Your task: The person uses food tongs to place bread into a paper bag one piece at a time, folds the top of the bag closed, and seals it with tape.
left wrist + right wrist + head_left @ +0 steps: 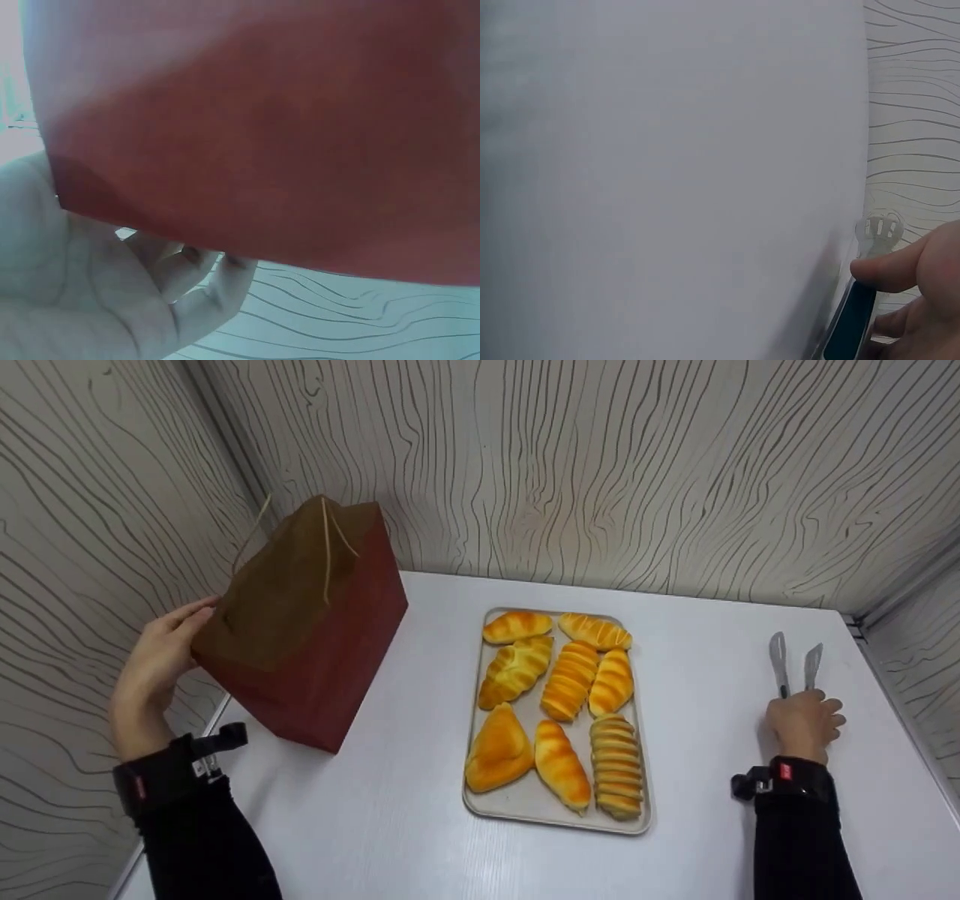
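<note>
A red paper shopping bag (360, 660) with a brown inside and thin cord handles stands tilted on the left of the table, its mouth facing up. My left hand (154, 667) grips its left rim, with the fingers at the edge. In the left wrist view the bag's red side (255, 150) fills most of the picture. At the right, my right hand (806, 724) holds a pair of tongs (778, 660), their two arms spread apart and tips pointing away from me. The right wrist view shows the thumb on the tongs' dark handle (851, 319).
Between the hands lies a shallow beige tray (521, 804) with several bread rolls, among them a triangular bun (499, 750) and a ridged roll (617, 769). The white table (705, 675) meets wood-grain patterned panels (562, 472) at the back and sides.
</note>
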The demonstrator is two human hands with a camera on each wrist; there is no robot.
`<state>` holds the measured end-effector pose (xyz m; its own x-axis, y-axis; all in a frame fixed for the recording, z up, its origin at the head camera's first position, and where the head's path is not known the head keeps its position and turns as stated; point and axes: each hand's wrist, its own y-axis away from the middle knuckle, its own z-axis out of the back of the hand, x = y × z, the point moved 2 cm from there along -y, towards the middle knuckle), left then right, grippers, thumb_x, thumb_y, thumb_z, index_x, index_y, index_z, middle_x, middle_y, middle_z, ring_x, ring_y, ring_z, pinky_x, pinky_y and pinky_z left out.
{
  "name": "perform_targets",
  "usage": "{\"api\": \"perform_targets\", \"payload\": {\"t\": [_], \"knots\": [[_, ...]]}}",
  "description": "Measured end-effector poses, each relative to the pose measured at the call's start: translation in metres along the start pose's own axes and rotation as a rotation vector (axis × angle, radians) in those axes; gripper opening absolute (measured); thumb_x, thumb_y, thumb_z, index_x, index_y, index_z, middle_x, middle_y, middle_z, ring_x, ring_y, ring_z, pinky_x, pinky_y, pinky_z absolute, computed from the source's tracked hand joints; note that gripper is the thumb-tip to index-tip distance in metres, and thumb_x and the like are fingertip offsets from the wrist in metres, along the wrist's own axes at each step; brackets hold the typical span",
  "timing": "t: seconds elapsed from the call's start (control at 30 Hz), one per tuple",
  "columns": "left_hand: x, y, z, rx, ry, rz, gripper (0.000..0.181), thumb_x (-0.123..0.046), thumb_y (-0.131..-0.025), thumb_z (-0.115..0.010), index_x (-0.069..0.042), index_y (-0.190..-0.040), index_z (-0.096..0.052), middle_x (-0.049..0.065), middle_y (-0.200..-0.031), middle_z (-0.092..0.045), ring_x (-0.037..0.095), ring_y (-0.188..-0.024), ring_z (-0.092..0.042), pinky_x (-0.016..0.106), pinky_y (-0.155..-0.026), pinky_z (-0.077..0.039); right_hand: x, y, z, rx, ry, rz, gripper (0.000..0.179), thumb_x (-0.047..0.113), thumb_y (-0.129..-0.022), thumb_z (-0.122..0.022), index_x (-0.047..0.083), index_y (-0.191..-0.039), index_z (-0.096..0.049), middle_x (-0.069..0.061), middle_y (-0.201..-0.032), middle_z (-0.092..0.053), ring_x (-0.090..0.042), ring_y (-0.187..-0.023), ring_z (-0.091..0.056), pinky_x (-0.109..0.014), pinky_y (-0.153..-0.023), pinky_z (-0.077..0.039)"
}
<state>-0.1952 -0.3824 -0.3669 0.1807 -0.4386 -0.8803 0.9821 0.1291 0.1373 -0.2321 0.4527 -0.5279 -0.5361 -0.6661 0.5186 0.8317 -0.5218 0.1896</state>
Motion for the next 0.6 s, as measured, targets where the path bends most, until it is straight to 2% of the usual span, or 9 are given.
{"api": "perform_targets", "payload": {"t": [0.1, 0.17, 0.3, 0.37, 0.47, 0.5, 0.53, 0.57, 0.6], "knots": [[-0.003, -0.003, 0.001, 0.02, -0.008, 0.014, 0.064, -0.049, -0.113, -0.026, -0.012, -0.166, -0.027, 0.023, -0.168, -0.024, 0.042, -0.148, -0.032, 0.059, -0.118, -0.032, 0.0, 0.0, 0.001, -0.001, 0.005, 0.001, 0.057, 0.007, -0.09, -0.036, -0.036, -0.127, -0.03, -0.054, -0.135, -0.02, -0.069, -0.126, -0.025, -0.073, -0.102, -0.026], [-0.004, -0.006, 0.003, 0.049, 0.024, 0.012, 0.059, -0.041, -0.114, -0.024, -0.013, -0.167, -0.023, 0.019, -0.17, -0.019, 0.04, -0.15, -0.03, 0.052, -0.119, -0.034, 0.0, -0.001, 0.002, 0.008, 0.017, 0.001, 0.058, 0.007, -0.09, -0.035, -0.037, -0.127, -0.029, -0.054, -0.135, -0.019, -0.069, -0.125, -0.024, -0.073, -0.101, -0.025], [0.0, -0.011, 0.011, 0.142, 0.247, -0.001, 0.056, -0.026, -0.114, -0.031, -0.019, -0.168, -0.018, 0.013, -0.173, -0.01, 0.02, -0.14, -0.045, 0.025, -0.106, -0.045, 0.0, -0.001, 0.003, 0.032, 0.04, 0.004, 0.059, 0.007, -0.09, -0.035, -0.038, -0.127, -0.027, -0.055, -0.134, -0.019, -0.069, -0.125, -0.023, -0.074, -0.102, -0.023], [0.002, -0.013, 0.015, 0.188, 0.33, 0.0, 0.058, -0.029, -0.114, -0.038, -0.022, -0.168, -0.018, 0.011, -0.173, -0.011, 0.015, -0.137, -0.045, 0.017, -0.099, -0.046, -0.001, -0.002, 0.002, 0.036, 0.044, 0.004, 0.061, 0.009, -0.09, -0.036, -0.037, -0.129, -0.025, -0.055, -0.133, -0.019, -0.069, -0.125, -0.023, -0.074, -0.102, -0.022], [0.002, -0.016, 0.016, 0.229, 0.299, 0.004, 0.065, -0.04, -0.113, -0.044, -0.023, -0.169, -0.015, 0.009, -0.174, -0.006, 0.02, -0.153, -0.025, 0.033, -0.122, -0.028, -0.002, -0.004, 0.001, 0.033, 0.041, -0.001, 0.066, 0.017, -0.095, -0.037, -0.036, -0.132, -0.023, -0.056, -0.134, -0.02, -0.069, -0.126, -0.023, -0.075, -0.103, -0.021], [0.001, -0.018, 0.015, 0.238, 0.271, 0.01, 0.068, -0.043, -0.112, -0.045, -0.024, -0.169, -0.014, 0.006, -0.174, -0.007, 0.021, -0.156, -0.017, 0.039, -0.125, -0.02, -0.003, -0.005, 0.0, 0.024, 0.037, -0.001, 0.067, 0.02, -0.098, -0.037, -0.035, -0.133, -0.023, -0.056, -0.133, -0.021, -0.069, -0.127, -0.023, -0.075, -0.103, -0.022], [0.001, -0.019, 0.014, 0.233, 0.236, 0.016, 0.071, -0.046, -0.11, -0.048, -0.024, -0.169, -0.015, 0.009, -0.17, -0.022, 0.022, -0.153, -0.024, 0.037, -0.123, -0.024, -0.004, -0.005, 0.0, 0.014, 0.035, 0.0, 0.069, 0.023, -0.1, -0.038, -0.035, -0.133, -0.024, -0.056, -0.133, -0.022, -0.069, -0.127, -0.024, -0.074, -0.103, -0.022], [0.0, -0.021, 0.013, 0.225, 0.211, 0.02, 0.072, -0.047, -0.11, -0.049, -0.023, -0.169, -0.016, 0.012, -0.16, -0.037, 0.021, -0.144, -0.038, 0.036, -0.12, -0.03, -0.005, -0.006, -0.001, 0.004, 0.033, 0.0, 0.07, 0.026, -0.102, -0.038, -0.035, -0.133, -0.024, -0.056, -0.133, -0.023, -0.069, -0.127, -0.024, -0.074, -0.102, -0.022], [0.0, -0.022, 0.011, 0.222, 0.196, 0.025, 0.073, -0.046, -0.109, -0.051, -0.022, -0.169, -0.016, 0.01, -0.15, -0.047, 0.019, -0.135, -0.046, 0.035, -0.117, -0.034, -0.006, -0.006, -0.001, -0.006, 0.03, -0.001, 0.07, 0.028, -0.103, -0.039, -0.034, -0.133, -0.025, -0.055, -0.133, -0.023, -0.069, -0.127, -0.024, -0.074, -0.102, -0.022]]}}
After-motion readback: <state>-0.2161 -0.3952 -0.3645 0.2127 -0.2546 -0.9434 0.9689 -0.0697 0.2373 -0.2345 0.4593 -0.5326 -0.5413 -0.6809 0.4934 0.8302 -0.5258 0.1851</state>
